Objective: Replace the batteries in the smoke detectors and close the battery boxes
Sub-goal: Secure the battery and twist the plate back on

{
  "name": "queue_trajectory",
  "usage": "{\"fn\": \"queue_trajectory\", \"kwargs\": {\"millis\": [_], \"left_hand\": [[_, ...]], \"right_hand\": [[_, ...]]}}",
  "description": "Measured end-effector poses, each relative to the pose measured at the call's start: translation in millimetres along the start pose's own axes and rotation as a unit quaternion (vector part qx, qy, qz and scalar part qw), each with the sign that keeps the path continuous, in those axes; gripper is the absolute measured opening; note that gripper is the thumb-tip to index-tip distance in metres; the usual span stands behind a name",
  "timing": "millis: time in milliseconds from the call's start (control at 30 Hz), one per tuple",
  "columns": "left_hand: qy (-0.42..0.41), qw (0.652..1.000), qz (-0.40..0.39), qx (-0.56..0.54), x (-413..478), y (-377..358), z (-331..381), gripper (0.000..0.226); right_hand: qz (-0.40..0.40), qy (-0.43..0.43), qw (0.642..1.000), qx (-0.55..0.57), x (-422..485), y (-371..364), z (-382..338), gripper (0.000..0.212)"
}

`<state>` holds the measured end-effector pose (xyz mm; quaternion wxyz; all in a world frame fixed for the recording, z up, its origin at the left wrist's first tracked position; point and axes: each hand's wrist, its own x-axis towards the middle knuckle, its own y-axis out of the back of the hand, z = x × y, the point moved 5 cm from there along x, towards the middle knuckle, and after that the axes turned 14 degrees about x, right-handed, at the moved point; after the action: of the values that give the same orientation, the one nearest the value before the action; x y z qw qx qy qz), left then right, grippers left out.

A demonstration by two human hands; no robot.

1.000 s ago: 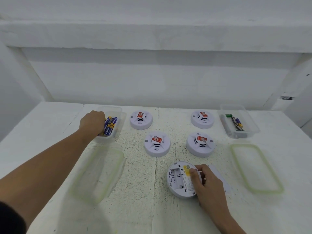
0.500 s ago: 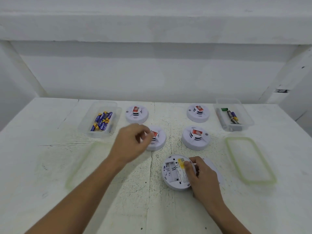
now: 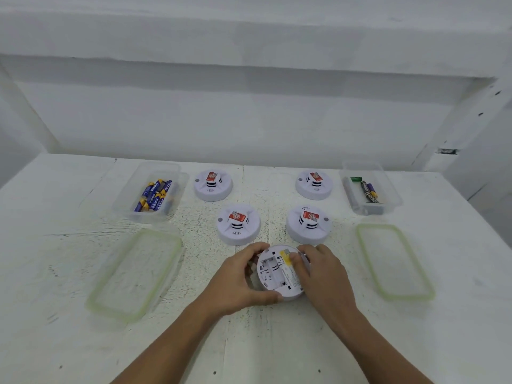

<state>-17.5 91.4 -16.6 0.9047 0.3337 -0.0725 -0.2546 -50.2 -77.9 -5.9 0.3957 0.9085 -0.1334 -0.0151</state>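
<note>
A white smoke detector (image 3: 274, 273) lies upside down near the table's front middle, its open battery compartment facing up. My left hand (image 3: 235, 281) grips its left rim, thumb at the near edge and fingers at the far edge. My right hand (image 3: 324, 275) holds the right side, with a finger pressed on the yellow label. Whether my left hand also carries a battery is hidden. Blue and yellow batteries (image 3: 155, 195) lie in a clear box (image 3: 122, 200) at the back left.
Several more detectors stand face up behind my hands, among them one (image 3: 238, 224) and another (image 3: 309, 224). A clear box (image 3: 388, 189) at the back right holds a few batteries (image 3: 370, 191). Green-rimmed lids lie flat at the left (image 3: 97, 300) and right (image 3: 368, 261).
My left hand left the battery box at the back left, crossed the table and now grips the upturned detector's left rim. My right hand stayed on the detector.
</note>
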Motion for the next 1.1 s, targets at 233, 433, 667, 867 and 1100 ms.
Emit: {"fn": "queue_trajectory", "kwargs": {"millis": [233, 433, 667, 867, 1100], "left_hand": [[0.024, 0.999, 0.025, 0.019, 1, -9, -5, 0.085], [0.03, 0.998, 0.048, 0.02, 2, -13, -8, 0.088], [0.03, 0.997, 0.072, 0.026, 3, -12, -7, 0.082], [0.036, 0.995, 0.085, 0.033, 4, -13, -9, 0.083], [0.038, 0.994, 0.097, 0.033, 5, -13, -10, 0.083]], "right_hand": [[-0.047, 0.03, 0.998, 0.017, 36, 40, -5, 0.026], [0.117, 0.042, 0.992, 0.001, 123, 115, 23, 0.019], [-0.016, -0.116, 0.981, -0.152, 194, 118, 84, 0.018], [-0.058, -0.135, 0.974, -0.174, 216, 106, 96, 0.03], [-0.029, -0.123, 0.981, -0.149, 226, 99, 95, 0.031]]}}
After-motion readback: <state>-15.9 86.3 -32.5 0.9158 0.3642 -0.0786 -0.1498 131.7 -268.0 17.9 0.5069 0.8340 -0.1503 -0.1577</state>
